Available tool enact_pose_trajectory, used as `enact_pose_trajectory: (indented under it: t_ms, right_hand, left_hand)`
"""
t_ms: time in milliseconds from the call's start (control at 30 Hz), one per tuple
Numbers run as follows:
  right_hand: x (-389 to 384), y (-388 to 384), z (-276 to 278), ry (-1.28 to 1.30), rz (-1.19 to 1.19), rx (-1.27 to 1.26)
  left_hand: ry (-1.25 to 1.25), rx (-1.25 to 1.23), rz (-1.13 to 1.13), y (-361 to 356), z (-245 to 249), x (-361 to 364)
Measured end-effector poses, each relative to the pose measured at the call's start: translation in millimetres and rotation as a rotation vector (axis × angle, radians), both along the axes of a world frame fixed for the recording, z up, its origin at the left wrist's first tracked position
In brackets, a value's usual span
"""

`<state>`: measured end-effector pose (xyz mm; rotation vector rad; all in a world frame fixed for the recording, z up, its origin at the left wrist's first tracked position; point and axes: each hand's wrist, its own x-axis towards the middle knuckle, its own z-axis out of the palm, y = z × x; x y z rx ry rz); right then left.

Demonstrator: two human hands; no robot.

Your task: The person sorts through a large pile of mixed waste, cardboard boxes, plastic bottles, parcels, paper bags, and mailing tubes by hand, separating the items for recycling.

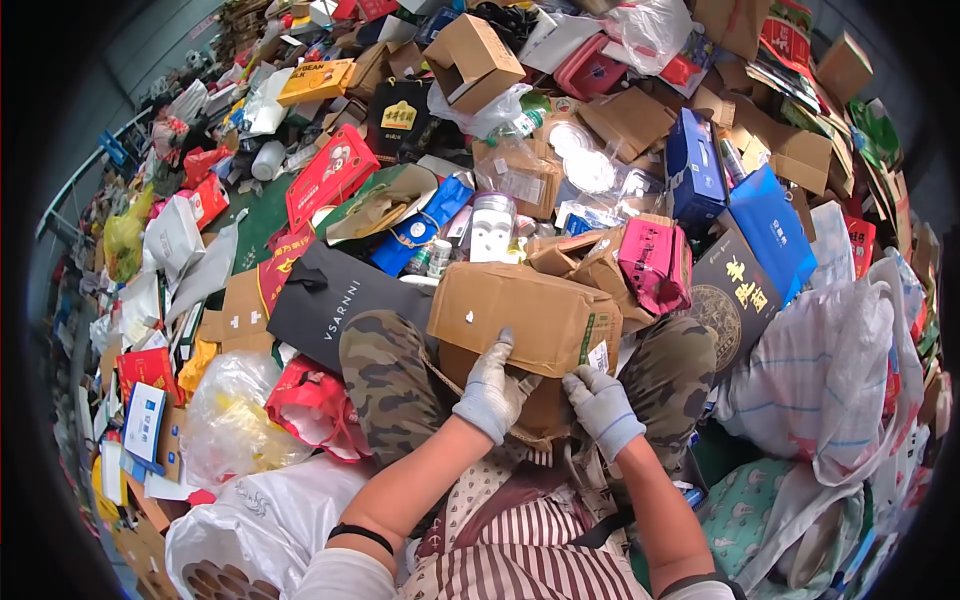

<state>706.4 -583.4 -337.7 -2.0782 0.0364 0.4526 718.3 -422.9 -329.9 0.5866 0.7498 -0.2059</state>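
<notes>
Between my camouflage-clad knees I have a brown cardboard box (515, 318), tilted toward me, with a small torn white spot on its face. My left hand (495, 390), in a pale work glove, grips its lower edge with the thumb up on the cardboard. At the lower right corner, beside a white label (598, 357), my gloved right hand (601, 402) pinches the box edge. The fingers beneath the box are partly hidden. A dark grey paper bag (345, 305) lies left of the box, and a crushed pink box (655, 265) sits just beyond its right end.
Mixed waste heaps up all around me. Ahead are white plastic containers (492, 228), a red box (330, 178) and an open carton (472, 62). A blue folder (770, 232) and a large white woven sack (805, 375) lie right; a clear plastic bag (235, 420) lies left.
</notes>
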Motion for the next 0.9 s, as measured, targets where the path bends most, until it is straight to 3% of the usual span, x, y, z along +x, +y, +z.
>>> enact_pose_trajectory:
  t_ms: [100,200,300,400,500,600,800,900]
  right_hand:
    - [0.9,2.5,-5.5,-0.14,-0.015,-0.054]
    - [3.6,-1.7,-4.5,-0.049,-0.032,0.361]
    - [1.6,-1.0,27.0,0.259,-0.173,0.63]
    - [5.1,3.9,26.5,0.244,-0.177,0.517]
    - [12.4,3.9,12.4,-0.152,-0.019,0.101]
    - [14.5,7.5,23.1,-0.365,0.047,-0.25]
    - [23.1,11.2,28.5,-0.225,0.153,-0.43]
    - [24.0,2.5,22.7,-0.322,0.168,-0.296]
  left_hand:
    - [-0.029,-0.002,0.037,-3.2,11.7,-1.5]
    - [-0.065,-0.077,0.064,10.3,10.7,6.7]
    - [-0.041,-0.089,0.093,7.8,11.0,10.7]
    - [-0.037,-0.084,0.1,6.3,12.4,8.1]
    - [-0.03,-0.066,0.091,4.5,16.1,4.5]
    - [-0.05,-0.086,0.09,2.7,14.5,4.8]
    - [-0.008,-0.021,0.11,-7.6,9.7,4.2]
    - [-0.037,-0.044,0.093,-6.0,12.7,1.0]
